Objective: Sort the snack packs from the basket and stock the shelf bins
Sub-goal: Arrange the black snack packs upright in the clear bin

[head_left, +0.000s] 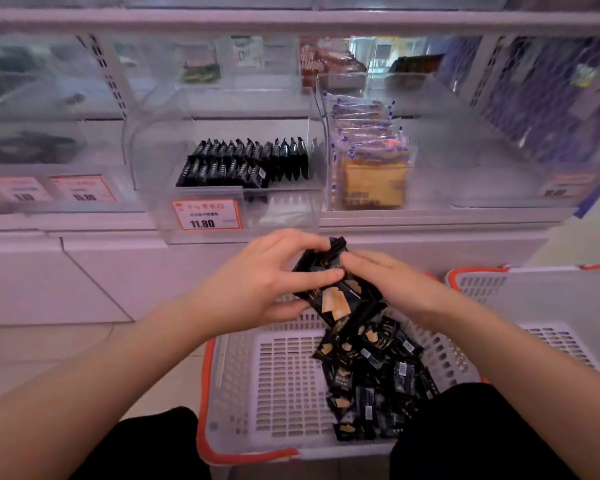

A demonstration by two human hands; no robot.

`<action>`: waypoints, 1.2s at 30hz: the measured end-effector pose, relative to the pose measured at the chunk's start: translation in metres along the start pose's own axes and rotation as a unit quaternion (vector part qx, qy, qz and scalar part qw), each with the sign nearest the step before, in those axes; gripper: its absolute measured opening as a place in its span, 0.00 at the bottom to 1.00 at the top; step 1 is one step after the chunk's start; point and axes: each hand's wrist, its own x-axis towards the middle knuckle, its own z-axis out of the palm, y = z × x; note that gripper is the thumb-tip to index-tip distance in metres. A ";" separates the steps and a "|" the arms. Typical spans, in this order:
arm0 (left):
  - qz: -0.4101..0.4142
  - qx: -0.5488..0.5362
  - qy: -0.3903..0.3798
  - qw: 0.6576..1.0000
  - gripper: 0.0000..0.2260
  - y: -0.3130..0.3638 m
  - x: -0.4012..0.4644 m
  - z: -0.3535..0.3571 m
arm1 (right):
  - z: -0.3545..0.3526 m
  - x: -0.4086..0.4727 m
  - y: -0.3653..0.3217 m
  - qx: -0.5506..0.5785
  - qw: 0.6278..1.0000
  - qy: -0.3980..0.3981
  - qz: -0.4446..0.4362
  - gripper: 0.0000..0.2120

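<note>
Dark-trousered knees (160,445) sit nearest the lens, flanking a white basket (278,386) with an orange rim on the floor. Left of centre, the left hand (260,275) curls its fingers and thumb round a bundle of black packs (333,289), held just above the basket's far edge. The right hand (388,282) pinches the same bundle from the other side, so both are clamped on it. More black packs (371,375) lie loose in the basket's right half. Above, a clear bin (222,188) with an 11.80 price tag (205,215) holds two rows of matching packs standing on edge, filling its left and middle. To its right, another bin (371,157) holds blue-edged biscuit packs, and a second basket (534,299) stands beside the first.

The step looks like squaring up a handful before stocking; next the bundle needs lifting over the bin's front lip and setting upright beside the rows. How many packs are in the bundle cannot be told, and the outer bins are blurred beyond reading.
</note>
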 end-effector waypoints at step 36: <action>-0.287 0.009 -0.339 0.896 0.37 -0.216 0.058 -0.003 | 0.008 0.235 -0.094 -0.435 0.865 0.011 0.250 0.61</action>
